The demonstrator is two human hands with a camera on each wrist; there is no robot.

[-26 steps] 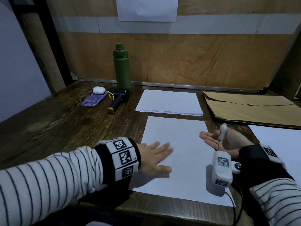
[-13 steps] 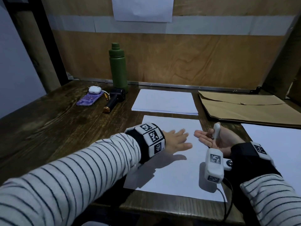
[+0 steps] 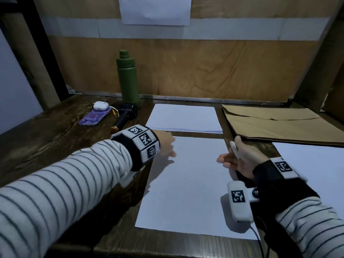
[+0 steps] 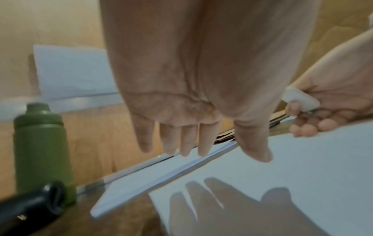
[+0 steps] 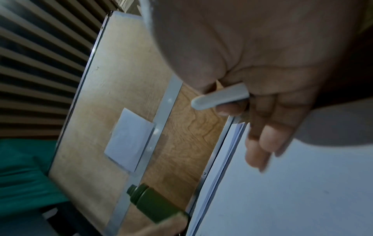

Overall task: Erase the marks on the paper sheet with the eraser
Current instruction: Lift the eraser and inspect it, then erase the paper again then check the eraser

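A white paper sheet [image 3: 189, 185] lies in front of me on the dark wooden desk [image 3: 46, 138]; no marks show on it. My right hand [image 3: 240, 159] hovers at the sheet's right edge, thumb and forefinger pinching a slim white eraser [image 3: 233, 148] that points up. The eraser [image 5: 220, 97] and the eraser [image 4: 300, 99] appear in both wrist views. My left hand [image 3: 167, 144] floats with straight, spread fingers [image 4: 181, 142] over the sheet's far left corner, holding nothing, its shadow on the paper [image 4: 282, 183].
A stack of white paper [image 3: 183, 118] lies behind the sheet. A green bottle [image 3: 128, 77], a black cylindrical tool [image 3: 124, 116], a purple phone [image 3: 94, 116] with a white earbud case [image 3: 100, 105] sit at the back left. Brown envelopes [image 3: 283, 123] and another sheet [image 3: 320, 164] lie right.
My left hand has lifted off the sheet's near left part and moved away toward its far left corner. The right hand kept the eraser and turned slightly.
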